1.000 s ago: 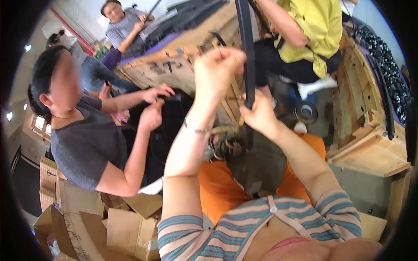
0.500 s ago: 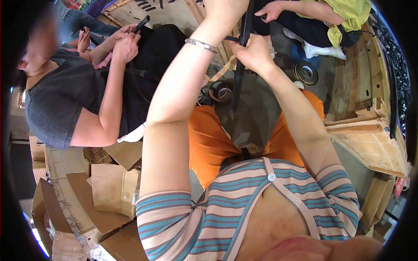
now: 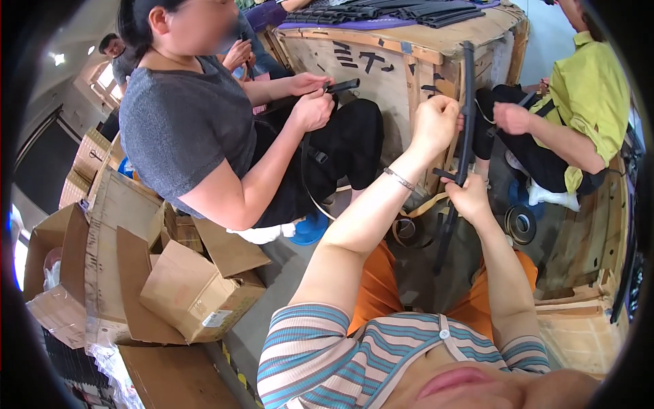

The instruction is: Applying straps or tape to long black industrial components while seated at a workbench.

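A long, thin black foam-like tube [image 3: 466, 102] stands nearly upright before me. My right hand [image 3: 468, 198] is closed around its middle, where a short black strip [image 3: 445, 175] juts to the left. Higher up, my left hand [image 3: 437, 124], with a bracelet on its wrist, is pinched at the tube's left edge; whatever lies between its fingers is hidden. A tan strap [image 3: 430, 204] curves down beside my right hand. The tube's lower end hangs over the floor between my orange-trousered knees.
A co-worker in grey [image 3: 197, 129] sits at left, holding a black tube piece [image 3: 343, 86]; another in yellow-green [image 3: 586, 102] sits at right. Cardboard boxes [image 3: 197, 286] stand lower left. A tape roll [image 3: 520, 225] lies right. Black strips lie on the wooden crate [image 3: 361, 41] ahead.
The view has tilted up and turned left, bringing my left hand and the tube's upper end into sight. My right hand still grips the tube.
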Motion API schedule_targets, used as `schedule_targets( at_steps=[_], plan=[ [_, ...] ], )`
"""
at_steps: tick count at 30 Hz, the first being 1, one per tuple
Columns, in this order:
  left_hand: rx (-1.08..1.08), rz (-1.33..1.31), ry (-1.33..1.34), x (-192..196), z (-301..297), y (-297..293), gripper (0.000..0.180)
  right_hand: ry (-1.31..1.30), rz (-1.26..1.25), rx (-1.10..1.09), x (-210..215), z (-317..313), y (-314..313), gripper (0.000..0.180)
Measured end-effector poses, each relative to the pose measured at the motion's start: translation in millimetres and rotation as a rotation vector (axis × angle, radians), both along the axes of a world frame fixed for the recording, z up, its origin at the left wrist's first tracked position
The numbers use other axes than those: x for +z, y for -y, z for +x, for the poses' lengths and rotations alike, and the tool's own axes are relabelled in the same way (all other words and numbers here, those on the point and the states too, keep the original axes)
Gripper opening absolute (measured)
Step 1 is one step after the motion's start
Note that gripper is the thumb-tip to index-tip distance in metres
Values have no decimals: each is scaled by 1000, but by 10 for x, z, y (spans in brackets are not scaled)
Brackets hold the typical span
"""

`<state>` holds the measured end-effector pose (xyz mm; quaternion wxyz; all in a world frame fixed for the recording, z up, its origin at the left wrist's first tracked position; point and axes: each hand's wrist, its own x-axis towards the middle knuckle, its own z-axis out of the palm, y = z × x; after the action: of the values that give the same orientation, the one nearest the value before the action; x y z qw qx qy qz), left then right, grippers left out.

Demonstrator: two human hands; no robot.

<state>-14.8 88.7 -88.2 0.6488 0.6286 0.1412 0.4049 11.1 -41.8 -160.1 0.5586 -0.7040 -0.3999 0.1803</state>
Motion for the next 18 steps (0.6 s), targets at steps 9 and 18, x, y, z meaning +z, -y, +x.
schedule_targets(
  at_steps=[9, 18],
  plan=[
    [-67, 38, -60, 23, -131, -91, 8, 48, -52, -44, -19, -111, -70, 12],
    [-204, -221, 6, -64, -153, -427, 5, -191, 20, 322, -6, 61, -180, 9]
  ],
)
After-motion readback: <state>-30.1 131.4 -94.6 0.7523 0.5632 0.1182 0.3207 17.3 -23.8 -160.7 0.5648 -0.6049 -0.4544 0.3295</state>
